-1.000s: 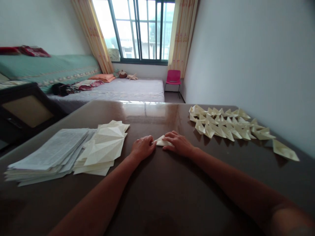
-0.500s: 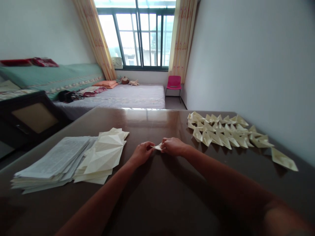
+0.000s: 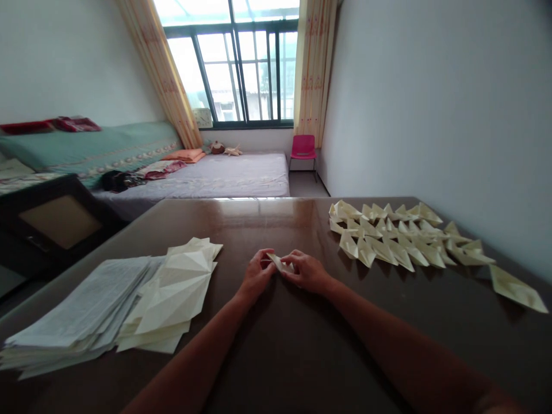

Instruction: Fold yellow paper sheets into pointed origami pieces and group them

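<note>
A small piece of folded cream paper (image 3: 279, 263) is held between both hands over the middle of the dark brown table (image 3: 276, 345). My left hand (image 3: 259, 271) pinches its left end with thumb and fingers. On the other end, my right hand (image 3: 304, 270) is closed with its thumb and fingertips. The fingers cover much of the paper, so its full shape is hidden. To the left of my hands lie creased cream sheets (image 3: 181, 287), fanned over one another. Off to the right, several folded paper boats (image 3: 388, 236) stand in rows.
A thick stack of printed sheets (image 3: 81, 305) lies at the table's left. One paper boat (image 3: 520, 290) sits apart near the right edge. Beyond the table are a bed (image 3: 241, 172), a pink chair (image 3: 303, 148) and a dark cabinet (image 3: 56, 218).
My right hand has turned and spread its grip along the paper, showing more of its fingers. The paper is tilted differently. The whole view has shifted slightly, with the table lower in it.
</note>
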Demonstrator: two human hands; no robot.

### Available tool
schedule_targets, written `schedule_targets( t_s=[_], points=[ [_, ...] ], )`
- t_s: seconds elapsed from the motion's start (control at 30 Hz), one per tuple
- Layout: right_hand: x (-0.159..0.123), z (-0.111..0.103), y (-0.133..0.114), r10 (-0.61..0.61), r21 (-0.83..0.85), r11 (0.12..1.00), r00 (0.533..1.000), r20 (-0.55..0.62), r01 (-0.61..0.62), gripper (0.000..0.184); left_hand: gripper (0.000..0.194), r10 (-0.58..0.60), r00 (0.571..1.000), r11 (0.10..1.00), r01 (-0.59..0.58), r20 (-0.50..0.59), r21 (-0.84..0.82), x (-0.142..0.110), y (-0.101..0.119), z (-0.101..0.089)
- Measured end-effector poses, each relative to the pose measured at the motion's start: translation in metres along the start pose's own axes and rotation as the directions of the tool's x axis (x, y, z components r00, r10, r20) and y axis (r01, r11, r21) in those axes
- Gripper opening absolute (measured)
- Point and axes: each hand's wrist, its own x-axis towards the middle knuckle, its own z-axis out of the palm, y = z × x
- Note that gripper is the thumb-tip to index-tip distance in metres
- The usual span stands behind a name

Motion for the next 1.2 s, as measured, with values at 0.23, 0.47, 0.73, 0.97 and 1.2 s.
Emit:
schedule_targets(
  t_s=[0.23, 0.47, 0.73, 0.97, 1.2],
  points=[
    [0.001, 0.004, -0.009, 0.002, -0.084, 0.996, 0.996, -0.086, -0.009, 0.042, 0.038, -0.061, 0.998, 0.973, 0.067, 0.032, -0.22, 0.004, -0.007, 0.001],
    [0.0, 0.003, -0.014, -0.04, -0.14, 0.99, 0.988, -0.151, 0.019, 0.046, 0.025, 0.07, 0.997, 0.996, -0.072, -0.044, -0.048, 0.001, -0.006, 0.002],
    [-0.001, -0.007, -0.016, -0.157, -0.314, 0.944, 0.975, -0.154, 0.103, 0.047, 0.019, 0.384, 0.921, 0.877, -0.344, -0.06, 0.335, -0.018, 0.01, 0.008],
    [-0.002, 0.003, -0.017, -0.217, -0.018, 0.975, 0.919, -0.329, 0.223, 0.035, 0.051, 0.421, 0.906, 0.841, -0.369, -0.048, 0.396, -0.025, 0.01, 0.02],
    [0.002, 0.005, -0.009, -0.22, 0.16, 0.941, 0.898, -0.382, 0.299, 0.039, 0.039, 0.393, 0.918, 0.856, -0.347, -0.046, 0.384, -0.009, -0.003, 0.007]
  ],
)
